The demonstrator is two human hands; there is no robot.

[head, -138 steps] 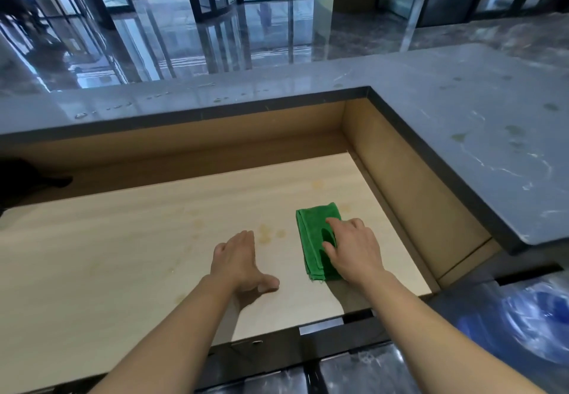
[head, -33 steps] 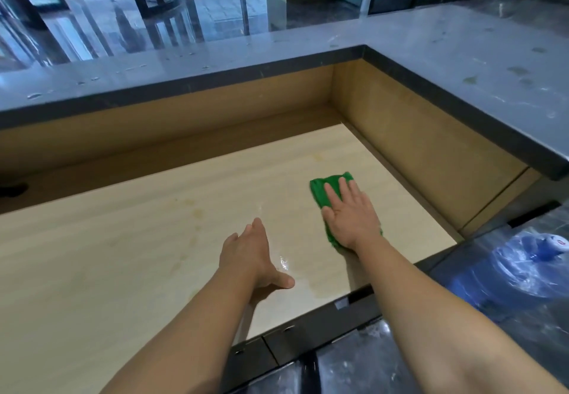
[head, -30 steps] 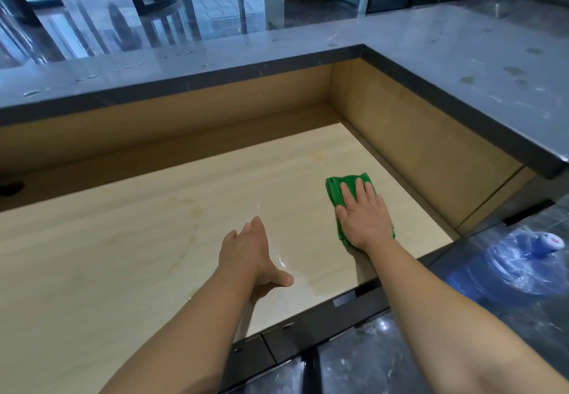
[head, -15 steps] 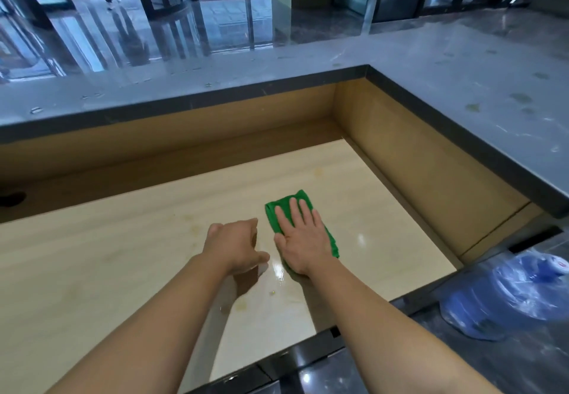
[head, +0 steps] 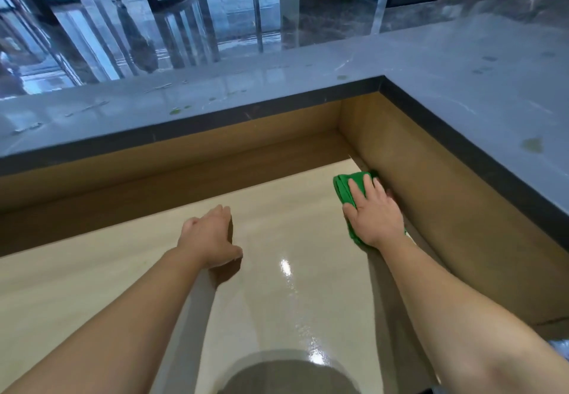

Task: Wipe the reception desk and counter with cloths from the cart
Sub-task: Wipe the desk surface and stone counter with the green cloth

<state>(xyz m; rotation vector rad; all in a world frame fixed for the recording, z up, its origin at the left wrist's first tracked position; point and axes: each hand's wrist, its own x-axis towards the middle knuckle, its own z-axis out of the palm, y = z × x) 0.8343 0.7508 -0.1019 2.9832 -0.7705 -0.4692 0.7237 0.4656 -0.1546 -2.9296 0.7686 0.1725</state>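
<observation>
Pale desk (head: 123,273), green cloth (head: 345,190) under right grip (head: 374,216)

One cloth (head: 341,189), two hands (head: 209,236) (head: 374,216).

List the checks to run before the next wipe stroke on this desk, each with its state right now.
1. Right hand pressing flat on the green cloth: ok.
2. Cloth up against the wooden side wall: ok.
3. Back corner of the desk reached: not ok, the cloth sits just short of it.
4. Left hand resting on the desk, apart from the cloth: ok.
5. Grey counter free of spots: not ok, several spots show on it.
6. Underside of the cloth clean enough for another stroke: cannot tell, it is hidden.
</observation>
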